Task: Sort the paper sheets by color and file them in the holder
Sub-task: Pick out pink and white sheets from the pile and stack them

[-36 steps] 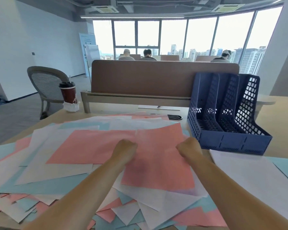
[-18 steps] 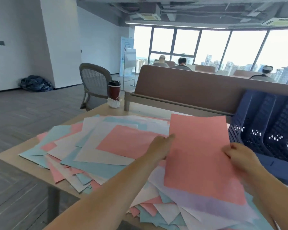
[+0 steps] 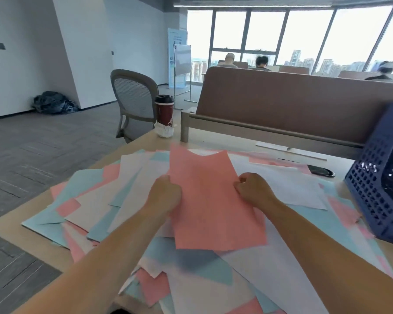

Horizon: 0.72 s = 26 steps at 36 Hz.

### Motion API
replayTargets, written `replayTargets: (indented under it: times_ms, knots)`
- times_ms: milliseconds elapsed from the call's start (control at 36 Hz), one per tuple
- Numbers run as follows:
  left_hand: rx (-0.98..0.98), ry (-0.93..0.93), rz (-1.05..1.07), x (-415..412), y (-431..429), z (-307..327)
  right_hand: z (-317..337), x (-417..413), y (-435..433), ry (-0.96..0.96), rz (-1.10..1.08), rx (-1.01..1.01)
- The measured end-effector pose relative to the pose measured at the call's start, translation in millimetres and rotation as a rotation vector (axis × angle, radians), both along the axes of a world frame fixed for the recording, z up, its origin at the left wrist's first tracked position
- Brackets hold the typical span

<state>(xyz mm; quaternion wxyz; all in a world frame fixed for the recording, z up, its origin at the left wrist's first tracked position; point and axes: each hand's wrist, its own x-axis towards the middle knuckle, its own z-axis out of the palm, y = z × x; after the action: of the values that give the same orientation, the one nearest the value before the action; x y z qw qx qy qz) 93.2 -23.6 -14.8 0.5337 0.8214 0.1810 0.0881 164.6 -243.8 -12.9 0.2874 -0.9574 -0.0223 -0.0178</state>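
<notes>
A pink paper sheet (image 3: 209,200) is lifted off a messy pile of pink, light blue and white sheets (image 3: 95,205) that covers the desk. My left hand (image 3: 166,193) grips its left edge and my right hand (image 3: 252,189) pinches its right edge. The sheet's far edge curls and sags in the middle. The dark blue mesh file holder (image 3: 377,191) stands at the right edge of the view, partly cut off.
A dark red coffee cup (image 3: 164,112) on a crumpled napkin stands at the desk's far left corner. A brown divider panel (image 3: 293,105) runs along the back. A black phone (image 3: 320,171) lies near the holder. A grey chair (image 3: 132,98) stands beyond the desk.
The view has swung left, so the holder slid to the right edge. Both hands lifted the pink sheet off the pile and carried it leftward, closer together.
</notes>
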Motion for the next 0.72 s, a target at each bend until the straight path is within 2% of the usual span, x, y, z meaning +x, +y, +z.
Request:
replayTargets:
  times_ms: [167, 278, 361, 444, 583, 722]
  knots:
    - [0.018, 0.022, 0.037, 10.5, 16.3, -4.8, -7.5, 30.8, 24.1, 0.034, 0.035, -0.215]
    - [-0.002, 0.039, 0.045, 12.4, 18.0, -4.7, -11.4, 43.0, 28.8, 0.005, 0.012, -0.47]
    - [-0.006, 0.043, 0.054, 10.3, 20.2, -3.8, -8.2, 46.7, 30.8, 0.002, 0.008, -0.573]
    - [0.002, 0.063, 0.052, 5.2, 22.3, -2.0, -6.1, 47.9, 31.1, 0.045, -0.011, -0.567]
    - [-0.004, 0.099, 0.064, -10.2, 21.9, 2.0, -4.0, 41.2, 27.7, 0.136, -0.036, -0.426]
    - [-0.037, 0.075, 0.066, -26.0, 18.8, 8.3, 4.4, 22.0, 17.9, 0.04, 0.06, -0.324]
